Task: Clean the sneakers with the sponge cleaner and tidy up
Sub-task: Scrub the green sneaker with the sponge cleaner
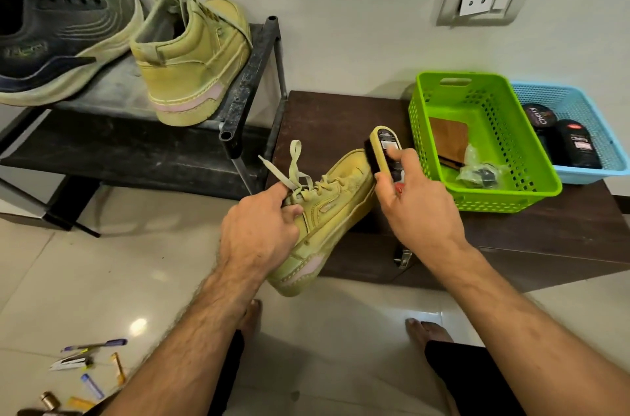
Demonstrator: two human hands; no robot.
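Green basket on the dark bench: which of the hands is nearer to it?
Right. The right hand, gripping the sponge cleaner, sits just left of the green basket without touching it. The left hand holds the yellow sneaker farther left, beyond the right hand.

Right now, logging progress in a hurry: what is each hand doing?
Left hand: grips the yellow sneaker at its laces and collar.
Right hand: grips the sponge cleaner, its dark sponge against the sneaker's toe.
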